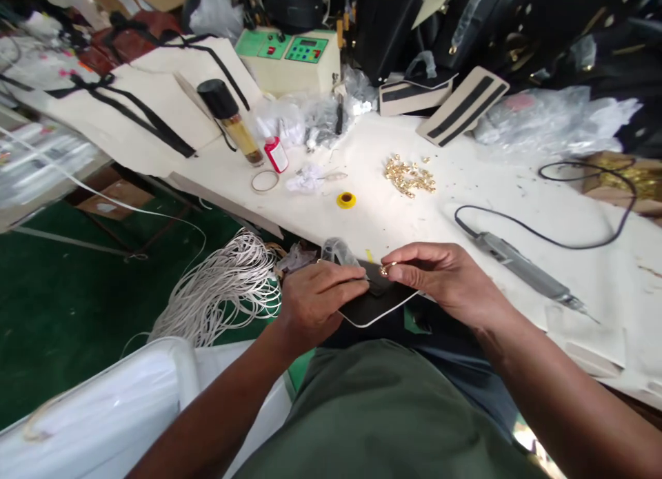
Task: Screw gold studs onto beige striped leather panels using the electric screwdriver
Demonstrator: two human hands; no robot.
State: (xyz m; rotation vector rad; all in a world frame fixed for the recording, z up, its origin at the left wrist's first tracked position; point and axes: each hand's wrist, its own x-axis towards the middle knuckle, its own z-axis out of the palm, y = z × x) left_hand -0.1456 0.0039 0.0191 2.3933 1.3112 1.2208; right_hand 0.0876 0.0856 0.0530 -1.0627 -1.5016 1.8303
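Observation:
My left hand (319,296) lies over a black panel (375,307) with a pale edge, fingers together on its upper face and thumb hidden. The panel is held at the table's front edge, above my lap. Part of it near my left fingers is wrapped in clear plastic (338,250). Between the thumb and fingertips of my right hand (447,279) is a small gold-coloured metal fitting (385,269), close above the panel. Farther back on the table lies a loose pile of similar gold fittings (411,177).
A corded electric screwdriver (527,269) lies at right. A yellow tape roll (346,200), red bottle (276,154) and black-capped jar (232,124) stand leftward. Behind are a machine with green panels (287,62) and plastic bags (553,124). White cord (222,286) is heaped at lower left.

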